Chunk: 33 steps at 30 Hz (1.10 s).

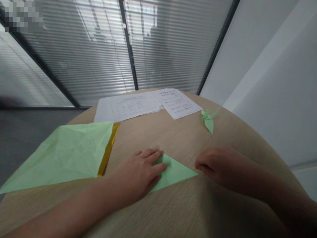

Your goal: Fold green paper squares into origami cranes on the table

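Note:
My left hand (138, 175) lies with fingers stretched out, pressing on the left part of a folded green paper triangle (179, 170). The palm and fingers cover that end of the paper. At the triangle's pointed right corner is my right hand (218, 163), curled into a loose fist, its knuckles close beside the tip. I see nothing held in it. Further back on the right sits a folded green paper crane (208, 119).
A large creased green paper sheet (66, 155) overhangs the left edge of the round wooden table (148, 135), with a gold-coloured strip (109, 150) along its right side. Printed white sheets (133, 107) lie at the far edge. Blinds (168, 49) and a wall stand beyond.

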{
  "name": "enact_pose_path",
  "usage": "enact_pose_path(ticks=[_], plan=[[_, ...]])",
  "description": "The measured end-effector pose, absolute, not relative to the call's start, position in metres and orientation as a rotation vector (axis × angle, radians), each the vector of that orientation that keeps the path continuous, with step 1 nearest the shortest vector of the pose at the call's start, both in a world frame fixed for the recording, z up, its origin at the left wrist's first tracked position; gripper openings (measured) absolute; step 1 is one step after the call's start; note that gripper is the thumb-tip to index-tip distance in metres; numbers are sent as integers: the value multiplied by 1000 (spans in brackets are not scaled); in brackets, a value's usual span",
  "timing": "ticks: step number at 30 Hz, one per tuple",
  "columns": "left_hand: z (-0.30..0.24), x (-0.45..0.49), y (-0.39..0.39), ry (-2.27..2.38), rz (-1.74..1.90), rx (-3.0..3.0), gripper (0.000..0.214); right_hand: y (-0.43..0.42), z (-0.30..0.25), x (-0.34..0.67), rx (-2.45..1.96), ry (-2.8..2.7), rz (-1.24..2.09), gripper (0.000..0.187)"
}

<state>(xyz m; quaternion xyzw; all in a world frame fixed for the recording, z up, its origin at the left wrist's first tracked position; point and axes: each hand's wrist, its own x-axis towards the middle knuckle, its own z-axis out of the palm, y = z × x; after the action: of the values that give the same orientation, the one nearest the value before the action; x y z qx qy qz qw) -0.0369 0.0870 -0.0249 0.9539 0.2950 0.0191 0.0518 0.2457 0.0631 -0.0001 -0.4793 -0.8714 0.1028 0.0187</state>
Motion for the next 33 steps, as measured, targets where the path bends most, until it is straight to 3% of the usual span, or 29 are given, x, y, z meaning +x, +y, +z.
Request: enact_pose_path(ticks=[5, 8, 29, 33], plan=[[-23, -34, 84, 901, -18, 2944, 29, 79, -18, 229, -1078, -2715, 396, 20], [-19, -28, 74, 967, -57, 2948, 28, 85, -36, 223, -1006, -2732, 279, 17], [-35, -15, 53, 766, 211, 2898, 32, 94, -50, 206, -1030, -2723, 132, 15], [-45, -15, 55, 779, 258, 2868, 35, 91, -49, 200, -1106, -2713, 132, 22]])
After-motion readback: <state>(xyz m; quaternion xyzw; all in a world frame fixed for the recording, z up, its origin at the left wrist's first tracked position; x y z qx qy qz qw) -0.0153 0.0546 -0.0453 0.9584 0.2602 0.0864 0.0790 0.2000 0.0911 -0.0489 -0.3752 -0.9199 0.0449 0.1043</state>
